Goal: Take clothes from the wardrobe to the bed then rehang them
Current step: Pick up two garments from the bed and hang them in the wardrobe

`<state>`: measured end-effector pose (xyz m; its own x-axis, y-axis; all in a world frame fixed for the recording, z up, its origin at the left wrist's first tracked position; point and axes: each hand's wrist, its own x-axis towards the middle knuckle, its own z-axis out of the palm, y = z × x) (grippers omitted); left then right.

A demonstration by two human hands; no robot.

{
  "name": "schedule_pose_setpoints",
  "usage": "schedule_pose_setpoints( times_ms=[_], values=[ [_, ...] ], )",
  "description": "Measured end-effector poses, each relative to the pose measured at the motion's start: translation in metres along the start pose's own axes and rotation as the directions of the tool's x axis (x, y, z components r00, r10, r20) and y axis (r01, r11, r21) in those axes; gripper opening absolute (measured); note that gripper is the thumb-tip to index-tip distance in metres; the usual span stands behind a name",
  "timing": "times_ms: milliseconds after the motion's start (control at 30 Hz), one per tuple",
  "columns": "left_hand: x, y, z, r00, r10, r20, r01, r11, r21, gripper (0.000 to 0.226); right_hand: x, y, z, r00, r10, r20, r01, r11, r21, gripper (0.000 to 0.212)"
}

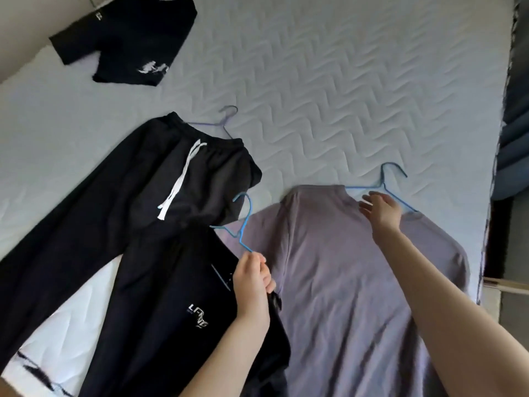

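Observation:
A grey-purple shirt [337, 267] lies flat on the bed with a blue wire hanger [393, 181] poking out of its neck. My right hand [379, 209] hovers open over the collar, beside that hanger. My left hand [252, 277] is shut on the arm of another blue hanger [243, 222], which carries a black garment with a white logo [177, 316]. Black drawstring trousers [120, 202] lie to the left on a purple-blue hanger [226, 121]. A black T-shirt [128, 41] lies at the far left corner.
The quilted white mattress [329, 81] fills the view. Its right edge [498, 138] borders dark blue fabric and a gap. A wall or floor strip shows at the top left.

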<state>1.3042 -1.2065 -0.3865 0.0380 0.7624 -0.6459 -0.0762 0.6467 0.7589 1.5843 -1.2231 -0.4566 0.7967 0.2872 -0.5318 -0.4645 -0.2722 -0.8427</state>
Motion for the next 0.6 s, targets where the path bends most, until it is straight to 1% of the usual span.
schedule_pose_setpoints(
  times_ms=[100,133,233,300,333,367,433,467,533,567,600],
  values=[
    [0.037,-0.028,0.004,0.999,-0.043,0.021,0.042,0.998,0.037,0.022,0.06,0.018,0.017,0.997,0.067,0.029,-0.067,0.998,-0.008,0.019],
    [0.045,-0.034,0.003,0.999,-0.043,0.021,0.042,0.998,0.051,0.021,0.073,0.024,0.022,0.995,0.095,0.036,-0.096,0.995,0.032,0.018],
    [0.056,-0.044,0.001,0.999,-0.022,0.032,0.019,0.995,0.093,0.019,0.1,0.03,0.035,0.983,0.177,0.041,-0.181,0.964,0.193,0.009],
    [0.054,-0.045,-0.002,0.999,-0.017,0.05,0.012,0.996,0.09,0.019,0.104,0.027,0.042,0.963,0.254,0.091,-0.269,0.896,0.353,0.015],
    [0.052,-0.044,-0.006,0.999,-0.009,0.054,0.005,0.997,0.081,0.02,0.099,0.022,0.047,0.955,0.28,0.093,-0.293,0.858,0.423,0.016],
    [0.048,-0.039,-0.009,0.999,0.0,0.052,-0.003,0.998,0.062,0.021,0.09,0.017,0.051,0.955,0.287,0.082,-0.29,0.828,0.479,0.016],
    [0.036,-0.026,-0.018,0.998,0.031,0.049,-0.032,0.999,0.024,0.024,0.061,0.005,0.059,0.971,0.24,0.002,-0.204,0.821,0.533,0.021],
    [0.031,-0.02,-0.026,0.997,0.053,0.054,-0.054,0.998,0.02,0.026,0.041,0.0,0.063,0.978,0.205,-0.034,-0.156,0.831,0.535,0.024],
    [0.016,-0.004,-0.049,0.997,0.063,0.052,-0.065,0.997,0.034,0.029,-0.003,-0.005,0.064,0.986,0.149,-0.068,-0.099,0.873,0.477,0.027],
    [0.008,0.005,-0.061,0.996,0.049,0.081,-0.051,0.998,0.025,0.032,-0.028,-0.006,0.062,0.99,0.129,-0.06,-0.089,0.892,0.444,0.028],
    [0.003,0.011,-0.076,0.983,0.021,0.182,-0.016,0.999,-0.03,0.035,-0.052,-0.008,0.059,0.993,0.109,-0.045,-0.08,0.903,0.423,0.028]
  ],
)
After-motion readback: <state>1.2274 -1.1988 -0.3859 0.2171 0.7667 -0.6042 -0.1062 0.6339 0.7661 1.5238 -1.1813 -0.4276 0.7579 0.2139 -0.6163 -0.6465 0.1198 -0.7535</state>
